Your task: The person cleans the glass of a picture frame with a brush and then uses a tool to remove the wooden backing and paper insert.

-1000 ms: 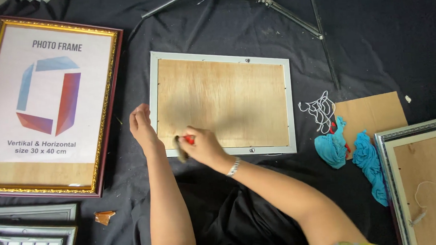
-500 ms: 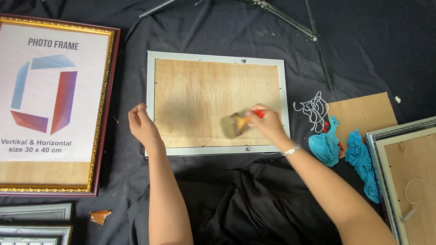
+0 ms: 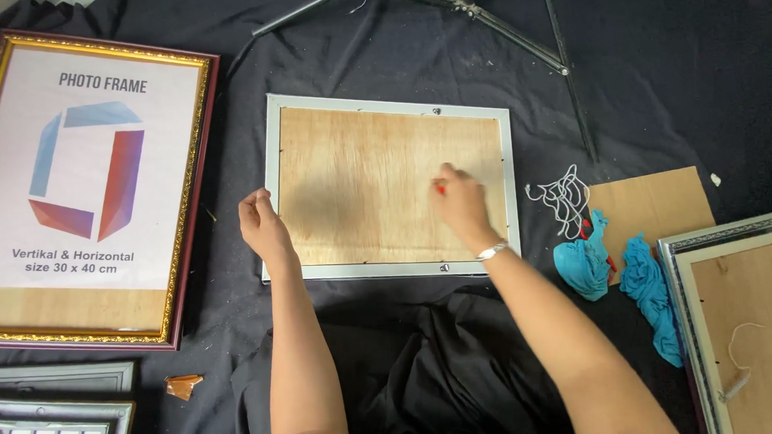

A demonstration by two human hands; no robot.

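A black cloth (image 3: pixel 675 74) covers the whole work surface and everything lies on it. The largest thing is the gold-and-maroon picture frame (image 3: pixel 196 191) at far left, face up with a printed paper insert. Next in size is the silver frame (image 3: pixel 269 161) in the middle, lying face down so its brown wooden backing board (image 3: pixel 358 183) shows. At the right edge another silver frame (image 3: pixel 725 232) lies face down, partly cut off, with a cord across its board. A thin black metal stand (image 3: pixel 481 17) sprawls along the top. Two dark frames (image 3: pixel 56 405) poke in at bottom left. A loose plywood piece (image 3: pixel 654 205) lies right of the middle frame, with teal cloths (image 3: pixel 583 265) overlapping its lower edge and a tangle of white string (image 3: pixel 563 196) beside it. The left hand (image 3: pixel 263 224) rests on the middle frame's left edge, fingers curled together and pressing down on the rim. The right hand (image 3: pixel 462 207) lies on the backing board toward its right side, fingers closed around a small red-handled tool (image 3: pixel 441 188), most of which is hidden under the hand. A small copper-coloured scrap (image 3: pixel 183 386) lies near the bottom left.
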